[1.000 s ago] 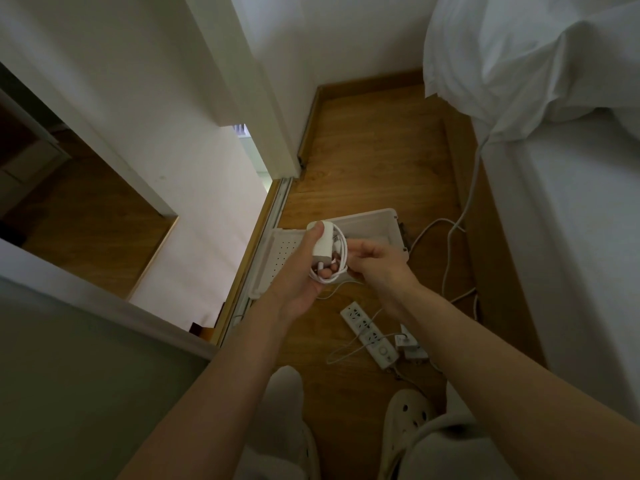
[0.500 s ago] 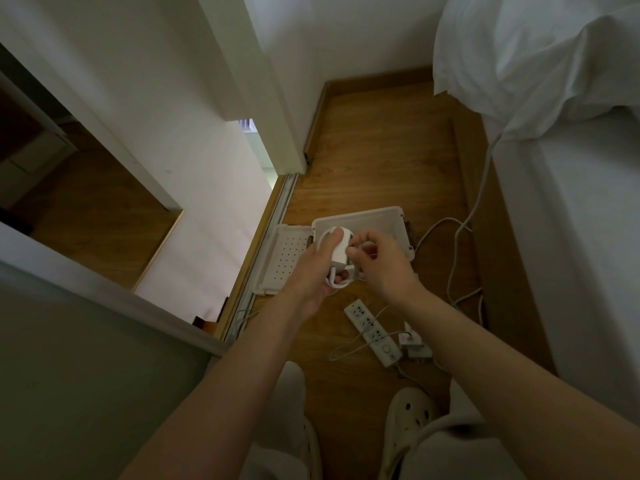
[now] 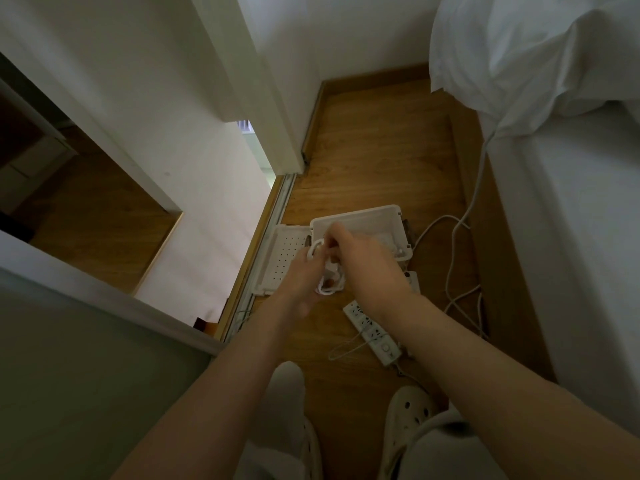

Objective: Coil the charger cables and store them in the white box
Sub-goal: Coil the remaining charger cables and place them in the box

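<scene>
An open white box (image 3: pixel 381 216) stands on the wooden floor, its perforated lid (image 3: pixel 284 261) folded out flat to the left. Just in front of the box, both hands hold a white charger with its coiled cable (image 3: pixel 327 284). My left hand (image 3: pixel 299 278) grips the bundle from the left. My right hand (image 3: pixel 367 268) covers it from the right, fingers pinching the cable near the top. Most of the charger body is hidden between the hands.
A white power strip (image 3: pixel 372 332) lies on the floor below the hands, a thin white cable (image 3: pixel 346 349) looping from it. More white cables (image 3: pixel 457 271) trail right toward the bed (image 3: pixel 571 202). A door track (image 3: pixel 263 258) runs left. My shoes (image 3: pixel 408 417) are at the bottom.
Both hands have moved forward and down with the charger bundle, closer to the box's front edge. My right hand has slid over the top of the coil.
</scene>
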`<action>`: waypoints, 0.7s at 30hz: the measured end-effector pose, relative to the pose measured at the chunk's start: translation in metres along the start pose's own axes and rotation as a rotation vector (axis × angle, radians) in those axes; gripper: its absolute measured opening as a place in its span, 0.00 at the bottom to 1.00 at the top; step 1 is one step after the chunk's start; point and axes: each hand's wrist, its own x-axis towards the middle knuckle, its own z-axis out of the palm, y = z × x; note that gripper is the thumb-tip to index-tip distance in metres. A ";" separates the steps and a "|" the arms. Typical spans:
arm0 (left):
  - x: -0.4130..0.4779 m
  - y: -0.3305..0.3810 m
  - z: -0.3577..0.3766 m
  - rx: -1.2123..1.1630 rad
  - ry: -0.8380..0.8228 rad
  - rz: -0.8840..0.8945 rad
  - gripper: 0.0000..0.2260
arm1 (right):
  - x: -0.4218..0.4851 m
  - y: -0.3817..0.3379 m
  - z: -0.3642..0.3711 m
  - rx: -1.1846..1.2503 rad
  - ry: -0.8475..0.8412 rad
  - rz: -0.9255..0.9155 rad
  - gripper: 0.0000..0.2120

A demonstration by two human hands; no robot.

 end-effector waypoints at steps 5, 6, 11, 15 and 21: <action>0.003 0.004 -0.002 -0.061 -0.005 0.024 0.17 | 0.002 0.010 0.014 0.050 -0.024 0.075 0.21; 0.002 0.005 -0.002 -0.083 -0.013 0.030 0.15 | 0.003 0.016 0.015 0.085 -0.009 0.108 0.20; -0.002 0.009 0.005 -0.143 -0.090 0.052 0.11 | 0.006 0.035 0.014 0.175 -0.042 0.185 0.13; -0.003 0.007 0.013 -0.102 -0.117 0.065 0.16 | 0.008 0.040 0.012 0.223 -0.014 0.207 0.07; -0.006 0.009 0.018 -0.164 -0.122 -0.025 0.14 | -0.003 0.020 0.002 -0.032 0.035 0.045 0.20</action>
